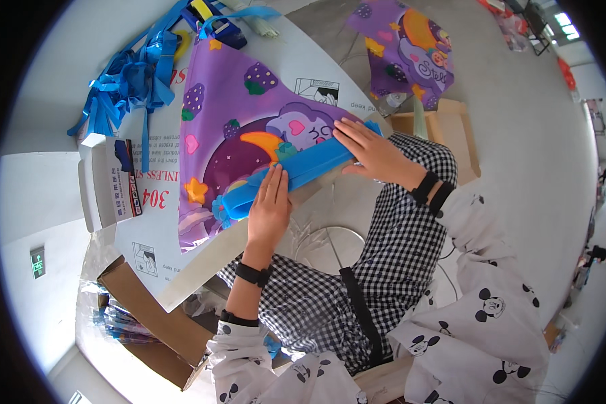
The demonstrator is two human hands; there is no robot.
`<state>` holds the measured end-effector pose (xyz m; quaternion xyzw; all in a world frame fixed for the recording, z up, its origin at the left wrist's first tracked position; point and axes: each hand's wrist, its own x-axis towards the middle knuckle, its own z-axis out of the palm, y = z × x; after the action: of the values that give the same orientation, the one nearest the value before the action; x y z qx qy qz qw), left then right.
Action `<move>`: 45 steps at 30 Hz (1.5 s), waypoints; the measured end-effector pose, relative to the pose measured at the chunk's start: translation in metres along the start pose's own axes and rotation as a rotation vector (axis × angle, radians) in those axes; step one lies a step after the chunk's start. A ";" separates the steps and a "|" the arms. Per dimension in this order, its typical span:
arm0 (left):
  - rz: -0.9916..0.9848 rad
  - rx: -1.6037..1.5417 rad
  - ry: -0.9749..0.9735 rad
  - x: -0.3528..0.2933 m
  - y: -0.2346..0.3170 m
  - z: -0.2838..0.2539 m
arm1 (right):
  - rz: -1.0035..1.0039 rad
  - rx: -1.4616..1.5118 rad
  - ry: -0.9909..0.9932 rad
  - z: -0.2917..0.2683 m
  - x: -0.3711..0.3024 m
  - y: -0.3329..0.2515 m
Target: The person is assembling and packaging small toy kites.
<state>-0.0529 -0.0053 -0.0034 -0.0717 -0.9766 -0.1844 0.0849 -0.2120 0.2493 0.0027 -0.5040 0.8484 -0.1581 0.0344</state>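
A purple printed sheet point(212, 108), shaped like an apron, lies across the table with its near edge toward me. Along that edge runs a wide, folded blue band point(310, 168). My left hand point(271, 198) rests on the band's left part, fingers stretched out together. Farther right, my right hand point(370, 149) lies flat over the band's other end, with its fingers extended and the thumb apart. Both palms face down, and neither hand is wrapped around anything. What is under the fingers is hidden.
A heap of blue straps point(135, 84) sits at the far left, near a blue tape dispenser point(217, 28). A white carton point(111, 180) stands on the table's left edge. Cardboard boxes point(158, 323) flank the table. Another purple printed sheet point(392, 57) is beyond the table.
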 end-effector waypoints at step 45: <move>-0.175 0.087 -0.152 0.021 -0.023 -0.035 | -0.192 -0.167 0.054 -0.023 0.027 0.011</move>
<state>-0.0722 -0.0375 0.0249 0.0040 -0.9898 -0.1426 -0.0026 -0.2397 0.2360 0.0237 -0.5797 0.8070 -0.1030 -0.0458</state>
